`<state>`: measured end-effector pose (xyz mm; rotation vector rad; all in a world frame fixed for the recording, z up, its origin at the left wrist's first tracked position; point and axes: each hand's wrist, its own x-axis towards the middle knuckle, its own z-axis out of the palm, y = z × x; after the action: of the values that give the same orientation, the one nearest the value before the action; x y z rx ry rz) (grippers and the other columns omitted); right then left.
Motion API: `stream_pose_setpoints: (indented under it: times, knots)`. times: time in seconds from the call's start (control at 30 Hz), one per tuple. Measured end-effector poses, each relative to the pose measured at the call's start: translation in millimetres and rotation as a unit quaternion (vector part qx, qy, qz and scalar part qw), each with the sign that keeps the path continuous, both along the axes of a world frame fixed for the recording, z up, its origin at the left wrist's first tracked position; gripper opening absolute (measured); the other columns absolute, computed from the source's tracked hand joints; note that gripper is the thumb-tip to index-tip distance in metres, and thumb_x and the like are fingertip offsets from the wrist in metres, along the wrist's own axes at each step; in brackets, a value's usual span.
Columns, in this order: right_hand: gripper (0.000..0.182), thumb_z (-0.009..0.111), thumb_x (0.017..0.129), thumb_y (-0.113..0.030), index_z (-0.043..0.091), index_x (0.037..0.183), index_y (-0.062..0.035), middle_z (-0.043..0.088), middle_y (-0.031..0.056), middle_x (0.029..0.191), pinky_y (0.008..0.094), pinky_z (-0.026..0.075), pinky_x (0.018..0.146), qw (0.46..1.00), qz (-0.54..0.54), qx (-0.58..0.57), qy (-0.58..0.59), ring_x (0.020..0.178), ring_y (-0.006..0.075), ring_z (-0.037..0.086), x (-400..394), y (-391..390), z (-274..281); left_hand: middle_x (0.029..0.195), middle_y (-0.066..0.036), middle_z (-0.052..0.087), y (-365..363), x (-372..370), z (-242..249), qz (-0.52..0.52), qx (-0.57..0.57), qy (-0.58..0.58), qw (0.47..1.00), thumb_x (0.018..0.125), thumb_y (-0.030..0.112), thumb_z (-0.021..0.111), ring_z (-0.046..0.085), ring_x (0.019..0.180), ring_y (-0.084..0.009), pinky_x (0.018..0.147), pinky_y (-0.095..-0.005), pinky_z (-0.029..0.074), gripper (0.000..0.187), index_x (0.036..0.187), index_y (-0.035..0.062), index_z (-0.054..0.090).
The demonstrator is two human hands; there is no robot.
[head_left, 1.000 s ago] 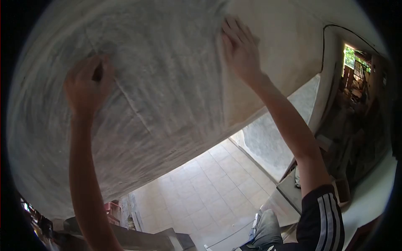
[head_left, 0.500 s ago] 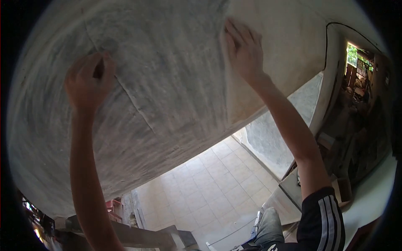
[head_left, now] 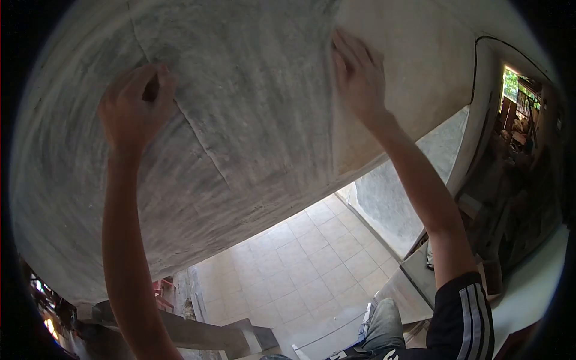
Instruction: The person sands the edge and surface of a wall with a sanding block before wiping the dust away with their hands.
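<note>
My left hand is raised to the grey plastered wall, its fingers curled and thumb closed in a pinch. It sits over a thin dark crack-like line that runs diagonally down the plaster. Whatever it pinches, if anything, is hidden. Higher on the right, my right hand rests at the border between the streaked dark plaster and a smoother, paler wall section. Its fingers are bent and pressed together towards the wall, slightly blurred. Anything under them cannot be made out.
Below the wall's lower edge lies a pale tiled floor. A black cable runs along the wall at right. A long grey beam-like piece lies at lower left, near a red plastic chair. Cluttered items stand at far right.
Both hands show slightly further right in view, as does the whole wall, so my head has turned a little. The left hand has moved slightly up along the line.
</note>
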<state>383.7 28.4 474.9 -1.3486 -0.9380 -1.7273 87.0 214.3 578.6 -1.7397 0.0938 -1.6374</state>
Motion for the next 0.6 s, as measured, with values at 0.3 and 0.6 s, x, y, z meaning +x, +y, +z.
stream_pose_setpoints:
  times: [0.3,0.6]
  knots:
    - [0.035,0.054,0.095,-0.022,0.060,0.129,-0.0150,0.053,0.0001,0.138,0.0440,0.038,0.101,0.997,0.000,-0.069,0.045,0.119,0.0237,0.051,-3.1,-13.0,-104.5,0.067,-0.005,0.065,0.9,-7.6,1.2,0.002,-0.026,0.000,1.000,0.082,0.020,0.068,0.062,0.058,-0.0199,0.056,-0.0333,0.050,0.013,0.078,0.0080,0.070]
    - [0.028,0.054,0.095,-0.017,0.065,0.119,-0.0117,0.062,0.0029,0.127,0.0412,0.040,0.098,0.999,0.038,0.019,-0.027,0.114,0.0286,0.057,0.8,9.5,5.8,0.065,-0.002,0.064,13.8,-4.4,1.1,-0.012,-0.002,-0.005,1.000,0.080,0.024,0.070,0.062,0.056,-0.0189,0.053,-0.0328,0.050,0.013,0.079,0.0113,0.071]
